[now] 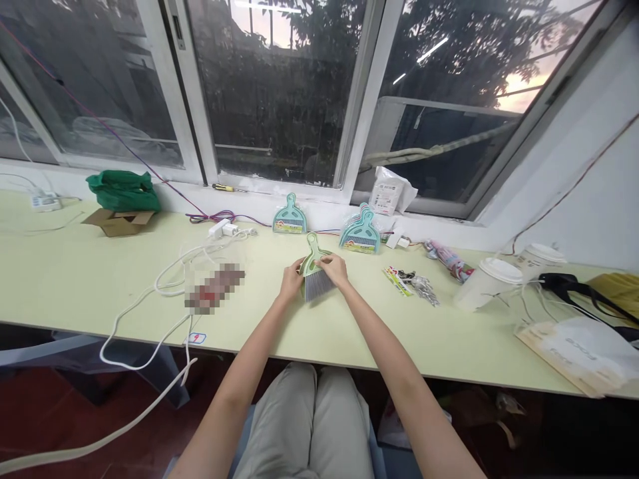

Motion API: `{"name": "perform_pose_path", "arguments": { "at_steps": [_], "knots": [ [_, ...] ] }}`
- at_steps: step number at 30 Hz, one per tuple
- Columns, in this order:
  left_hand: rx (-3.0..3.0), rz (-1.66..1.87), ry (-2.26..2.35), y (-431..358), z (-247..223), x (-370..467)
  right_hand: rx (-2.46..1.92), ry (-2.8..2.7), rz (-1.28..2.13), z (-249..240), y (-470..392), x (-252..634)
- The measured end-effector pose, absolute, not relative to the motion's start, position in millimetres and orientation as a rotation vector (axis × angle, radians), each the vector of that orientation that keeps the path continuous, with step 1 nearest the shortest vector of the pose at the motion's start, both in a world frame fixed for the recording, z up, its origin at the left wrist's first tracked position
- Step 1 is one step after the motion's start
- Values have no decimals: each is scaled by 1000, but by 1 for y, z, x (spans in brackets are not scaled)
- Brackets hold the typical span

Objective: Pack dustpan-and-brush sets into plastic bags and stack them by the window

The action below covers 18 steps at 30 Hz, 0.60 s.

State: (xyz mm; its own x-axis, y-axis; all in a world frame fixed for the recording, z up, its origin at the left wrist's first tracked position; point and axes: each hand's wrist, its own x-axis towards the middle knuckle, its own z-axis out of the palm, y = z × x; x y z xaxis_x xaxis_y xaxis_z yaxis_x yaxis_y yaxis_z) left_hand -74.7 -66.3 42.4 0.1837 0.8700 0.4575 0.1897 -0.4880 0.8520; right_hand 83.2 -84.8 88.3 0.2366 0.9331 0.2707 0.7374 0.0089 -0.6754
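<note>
A small green brush with grey bristles (318, 285) is held over the table (239, 319), its handle pointing away from me, together with a green dustpan (312, 245) behind it. My left hand (291, 279) grips the left edge of the set. From the right, my right hand (333, 268) holds the brush with thumb and fingers pressed on its green top. Beyond them, one packaged brush-and-dustpan set (290, 214) leans at the wall, and a stack of several similar sets (360, 233) stands to its right.
White cables (160, 283) and a blurred object (214, 289) lie left. A cardboard box (118, 223) holds a green bag (123, 191). At right are labels (398, 281), a lidded cup (489, 283), a paper packet (582, 352) and black straps (564, 285).
</note>
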Motion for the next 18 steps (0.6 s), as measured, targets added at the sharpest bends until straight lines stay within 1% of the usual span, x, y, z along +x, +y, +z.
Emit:
{"name": "perform_pose_path", "arguments": {
  "at_steps": [3, 6, 8, 11, 13, 16, 18],
  "knots": [
    [1844, 1357, 1168, -67, 48, -74, -1865, -1513, 202, 97, -95, 75],
    [1856, 1362, 1474, -61, 52, -81, -1911, -1516, 23, 107, -105, 74],
    [1836, 1331, 1653, -53, 55, -91, -1972, -1576, 1, 112, -110, 81],
    [1838, 1156, 1810, -43, 59, -106, -2200, -1647, 24, 112, -116, 101],
    [1869, 974, 1889, -40, 60, -113, -2323, -1645, -57, 107, -122, 114],
    [1955, 742, 1992, -41, 56, -118, -2364, -1633, -152, 97, -131, 127],
    [2015, 681, 2044, -44, 53, -119, -2363, -1634, -176, 91, -137, 132]
  ]
}}
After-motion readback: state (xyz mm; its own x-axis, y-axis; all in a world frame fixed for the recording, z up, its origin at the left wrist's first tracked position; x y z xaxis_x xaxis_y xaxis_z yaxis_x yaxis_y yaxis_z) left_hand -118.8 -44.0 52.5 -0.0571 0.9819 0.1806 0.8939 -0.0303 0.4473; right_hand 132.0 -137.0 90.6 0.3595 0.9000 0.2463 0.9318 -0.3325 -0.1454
